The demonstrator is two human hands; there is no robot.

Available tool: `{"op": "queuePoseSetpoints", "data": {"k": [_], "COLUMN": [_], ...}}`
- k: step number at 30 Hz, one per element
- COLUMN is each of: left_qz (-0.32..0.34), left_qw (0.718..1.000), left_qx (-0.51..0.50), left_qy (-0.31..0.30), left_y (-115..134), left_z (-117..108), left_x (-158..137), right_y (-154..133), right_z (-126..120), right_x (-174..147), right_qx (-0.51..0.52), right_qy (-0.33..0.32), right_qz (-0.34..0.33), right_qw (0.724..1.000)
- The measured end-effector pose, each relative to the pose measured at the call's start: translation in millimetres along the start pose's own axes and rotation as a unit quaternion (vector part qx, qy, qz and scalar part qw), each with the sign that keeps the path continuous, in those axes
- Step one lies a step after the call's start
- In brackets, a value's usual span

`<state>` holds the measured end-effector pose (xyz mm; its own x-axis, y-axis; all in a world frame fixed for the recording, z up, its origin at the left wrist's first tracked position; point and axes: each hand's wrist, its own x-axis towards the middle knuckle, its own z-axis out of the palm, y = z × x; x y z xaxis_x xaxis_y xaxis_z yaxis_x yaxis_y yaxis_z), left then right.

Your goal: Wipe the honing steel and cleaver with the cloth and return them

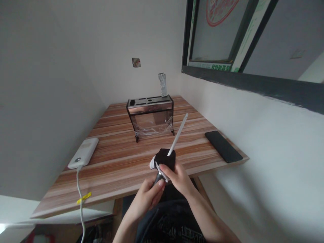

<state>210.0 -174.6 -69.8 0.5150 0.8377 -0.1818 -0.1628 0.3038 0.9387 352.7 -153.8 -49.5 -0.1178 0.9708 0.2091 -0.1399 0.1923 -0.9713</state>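
Note:
A knife (178,134) with a long, narrow, pale blade points up and to the right above the front of the table. My left hand (151,193) is closed around its dark handle. Wrapped about the lower blade is a black cloth (164,158) with a white edge, gripped by my right hand (180,179), its thumb pressed on the near side. The cloth hides the base of the blade. Behind them stands a knife holder (150,109) with a slotted metal top and a clear front; a plastic-wrapped upright piece (162,85) rises from its right end.
On the wood-grain table (113,152), a white power bank (84,153) with a cable (80,195) lies at left. A black phone (223,145) rests near the right edge. Walls border the table, with a dark-framed window (215,37) at upper right.

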Motion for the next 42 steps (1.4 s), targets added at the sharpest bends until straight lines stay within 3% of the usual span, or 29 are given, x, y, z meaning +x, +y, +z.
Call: {"op": "queuePoseSetpoints", "data": {"k": [9,14,19,28,36,42], "left_qz": [-0.011,-0.027,-0.033,-0.059,-0.063,-0.067], "left_qw": [0.994,0.991,0.987,0.99,0.993,0.996], "left_qx": [0.096,0.128,0.157,0.124,0.09,0.029], "left_qy": [0.053,0.032,0.009,-0.031,-0.044,-0.05], "left_y": [-3,0,-3,-12,-14,-14], "left_z": [4,4,-1,-9,-10,-7], "left_x": [3,-2,-6,-14,-16,-14], "right_y": [6,3,-16,-39,-38,-26], "right_z": [-5,-19,-35,-55,-51,-30], "right_x": [8,22,39,51,51,45], "right_qx": [0.015,0.081,0.193,0.199,0.218,0.227], "right_qy": [0.081,0.146,0.164,0.231,0.259,0.226], "right_qz": [0.021,-0.03,-0.042,-0.103,-0.113,-0.068], "right_qw": [0.996,0.985,0.967,0.947,0.934,0.945]}}
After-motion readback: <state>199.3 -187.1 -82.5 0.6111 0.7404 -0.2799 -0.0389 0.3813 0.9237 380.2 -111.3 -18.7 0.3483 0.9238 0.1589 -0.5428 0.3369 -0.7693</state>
